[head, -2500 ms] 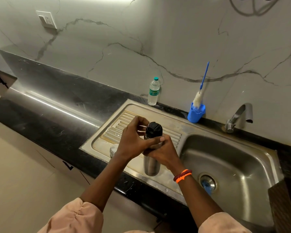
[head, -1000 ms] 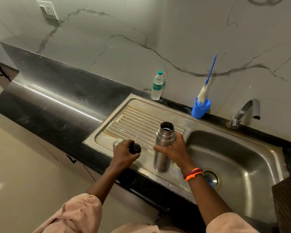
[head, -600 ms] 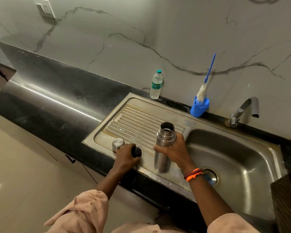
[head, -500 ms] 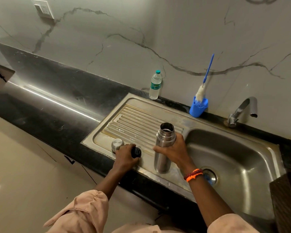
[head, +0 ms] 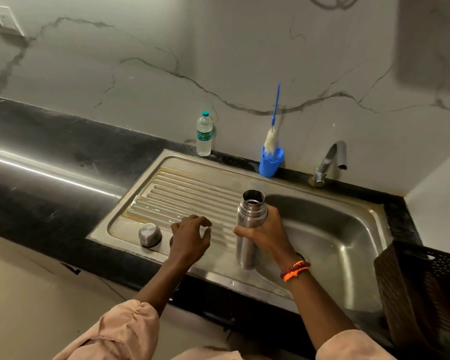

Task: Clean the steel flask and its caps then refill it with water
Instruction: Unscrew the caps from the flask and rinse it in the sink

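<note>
A black bench [head: 50, 162] carries a steel sink unit whose ribbed drainboard [head: 182, 193] lies on the left. On its near left corner a steel cap [head: 149, 234] sits dome-up. Just right of it the left hand [head: 190, 236] hovers over the ribs, fingers loosely spread and holding nothing. A plastic water bottle [head: 204, 133] stands at the far wall. The open steel flask [head: 250, 227] stands upright at the drainboard's right edge, gripped round its body by the right hand [head: 266, 231]. A blue cup [head: 270, 163] with a bottle brush [head: 272, 131], the basin [head: 333, 229] and a tap [head: 330, 162] lie farther right.
</note>
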